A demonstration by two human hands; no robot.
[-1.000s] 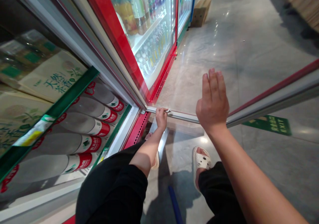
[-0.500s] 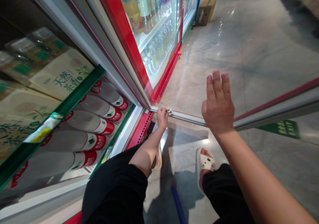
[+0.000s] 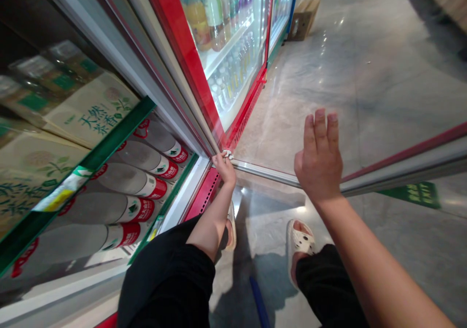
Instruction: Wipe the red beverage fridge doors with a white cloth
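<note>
My left hand (image 3: 224, 166) is closed around a small white cloth (image 3: 227, 154) at the hinge corner of the open glass fridge door (image 3: 365, 123), pressed against the door's metal bottom edge. My right hand (image 3: 320, 158) lies flat with fingers stretched out on the door's glass. Inside the fridge on the left, several grey bottles with red-and-white caps (image 3: 138, 184) lie in a row on the bottom shelf, below a green shelf rail (image 3: 98, 153).
Beige tea cartons (image 3: 87, 114) fill the shelf above the bottles. A second red-framed cooler (image 3: 222, 41) with drink bottles stands beyond. A cardboard box (image 3: 301, 24) sits on the floor further off. My sandalled feet (image 3: 299, 240) rest on grey tile; a green EXIT sticker (image 3: 416, 194) lies right.
My left hand with the cloth has slid left along the door's bottom edge to the hinge corner. My right hand stays flat on the glass.
</note>
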